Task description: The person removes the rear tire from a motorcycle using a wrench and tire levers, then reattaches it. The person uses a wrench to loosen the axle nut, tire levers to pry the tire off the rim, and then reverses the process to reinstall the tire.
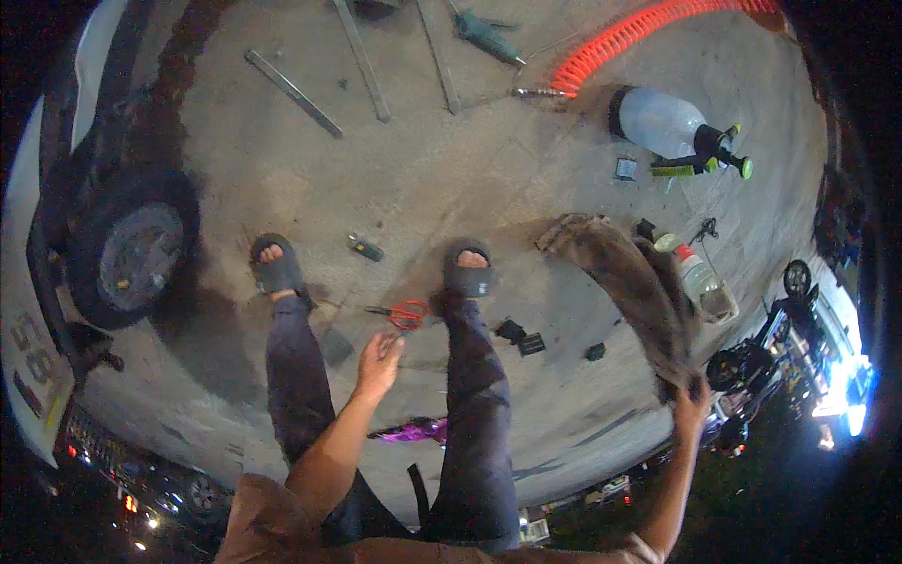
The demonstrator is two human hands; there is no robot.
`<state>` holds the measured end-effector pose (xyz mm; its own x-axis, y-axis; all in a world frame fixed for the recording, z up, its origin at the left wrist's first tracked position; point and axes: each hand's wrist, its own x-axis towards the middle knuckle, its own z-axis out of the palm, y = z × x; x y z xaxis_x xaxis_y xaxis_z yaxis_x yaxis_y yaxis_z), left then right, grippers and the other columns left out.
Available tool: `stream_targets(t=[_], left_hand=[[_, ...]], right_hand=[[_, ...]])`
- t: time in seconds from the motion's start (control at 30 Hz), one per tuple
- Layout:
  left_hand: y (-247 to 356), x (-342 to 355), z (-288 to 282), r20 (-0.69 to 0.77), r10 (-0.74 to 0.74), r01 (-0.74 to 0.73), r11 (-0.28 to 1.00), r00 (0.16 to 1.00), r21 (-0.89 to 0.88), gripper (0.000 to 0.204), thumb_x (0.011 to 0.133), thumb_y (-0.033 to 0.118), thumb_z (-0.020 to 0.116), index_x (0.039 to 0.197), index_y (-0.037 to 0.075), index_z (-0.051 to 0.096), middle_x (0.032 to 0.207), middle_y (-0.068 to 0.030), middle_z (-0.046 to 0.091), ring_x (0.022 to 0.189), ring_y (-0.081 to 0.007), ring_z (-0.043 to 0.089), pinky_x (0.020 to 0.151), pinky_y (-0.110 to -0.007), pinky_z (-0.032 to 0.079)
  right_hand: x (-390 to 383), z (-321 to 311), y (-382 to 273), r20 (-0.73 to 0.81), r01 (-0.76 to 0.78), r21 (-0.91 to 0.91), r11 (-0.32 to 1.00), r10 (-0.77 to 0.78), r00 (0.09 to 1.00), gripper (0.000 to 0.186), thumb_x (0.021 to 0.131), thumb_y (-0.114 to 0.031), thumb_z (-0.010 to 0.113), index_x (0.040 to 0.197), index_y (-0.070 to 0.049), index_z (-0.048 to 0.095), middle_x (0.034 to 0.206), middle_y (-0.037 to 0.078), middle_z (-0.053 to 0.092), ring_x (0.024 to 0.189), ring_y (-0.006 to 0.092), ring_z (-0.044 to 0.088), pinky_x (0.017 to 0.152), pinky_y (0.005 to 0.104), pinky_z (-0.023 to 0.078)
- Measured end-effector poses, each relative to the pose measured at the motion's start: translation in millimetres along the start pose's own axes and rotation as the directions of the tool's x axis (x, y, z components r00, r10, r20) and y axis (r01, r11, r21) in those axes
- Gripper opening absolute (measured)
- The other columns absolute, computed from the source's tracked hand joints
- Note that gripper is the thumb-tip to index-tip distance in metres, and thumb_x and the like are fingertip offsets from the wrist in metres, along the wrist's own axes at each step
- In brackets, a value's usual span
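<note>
My right hand [692, 399], out at the right, grips one end of a long dirty brown cloth [631, 287]. From my fingers the cloth stretches away toward the far left. In front of my body, my left hand [380, 365] has its fingers drawn together in a pinch. Whether something small sits in them I cannot make out. Just beyond those fingertips is a pair of scissors with red handles [407, 315], between my feet. A small dark pocket-sized tool [365, 247] lies on the ground farther off.
A vehicle wheel [139, 249] stands at the left. Ahead lie metal bars [294, 94], a green-handled tool [487, 38] and an orange coiled hose [648, 36]. To the right are a pump sprayer [662, 122], a clear plastic container [705, 289], black scraps [522, 338] and a motorcycle [747, 371].
</note>
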<state>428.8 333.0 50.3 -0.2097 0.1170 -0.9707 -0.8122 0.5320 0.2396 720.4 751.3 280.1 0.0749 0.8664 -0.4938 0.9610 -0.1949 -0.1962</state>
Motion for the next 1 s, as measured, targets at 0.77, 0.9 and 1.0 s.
stream_targets(t=[0.77, 0.9, 1.0], left_hand=[[32.0, 46.9, -148.6, -0.216, 0.355, -0.215, 0.847, 0.909, 0.486, 0.037, 0.084, 0.014, 0.068, 0.117, 0.001, 0.058, 0.111, -0.0144, 0.062, 0.098, -0.0252, 0.061, 0.084, -0.036, 0.049], [24.8, 60.0, -171.1, -0.180, 0.530, -0.277, 0.667, 0.829, 0.692, 0.036, 0.083, 0.013, 0.068, 0.116, 0.000, 0.058, 0.112, -0.0164, 0.063, 0.100, -0.0272, 0.062, 0.085, -0.037, 0.050], [6.1, 65.3, -180.4, -0.119, 0.461, -0.273, 0.693, 0.879, 0.668, 0.038, 0.082, 0.018, 0.069, 0.115, 0.001, 0.059, 0.110, -0.0174, 0.064, 0.099, -0.0298, 0.063, 0.083, -0.038, 0.050]], right_hand=[[325.8, 462.4, -369.6, 0.077, 0.812, -0.361, 0.459, -0.853, 0.516, 0.051, 0.078, -0.032, 0.069, 0.122, -0.012, 0.056, 0.116, 0.019, 0.061, 0.103, 0.0395, 0.061, 0.086, 0.0472, 0.050], [362.9, 419.9, -397.6, -0.107, 0.759, -0.394, 0.519, -0.846, 0.523, 0.043, 0.083, -0.033, 0.065, 0.114, -0.004, 0.064, 0.105, 0.022, 0.067, 0.100, 0.0402, 0.063, 0.084, 0.0472, 0.049], [337.3, 417.1, -380.0, -0.142, 0.831, -0.301, 0.468, -0.883, 0.447, 0.039, 0.084, -0.034, 0.066, 0.110, -0.004, 0.066, 0.101, 0.022, 0.068, 0.098, 0.0378, 0.065, 0.083, 0.0452, 0.050]])
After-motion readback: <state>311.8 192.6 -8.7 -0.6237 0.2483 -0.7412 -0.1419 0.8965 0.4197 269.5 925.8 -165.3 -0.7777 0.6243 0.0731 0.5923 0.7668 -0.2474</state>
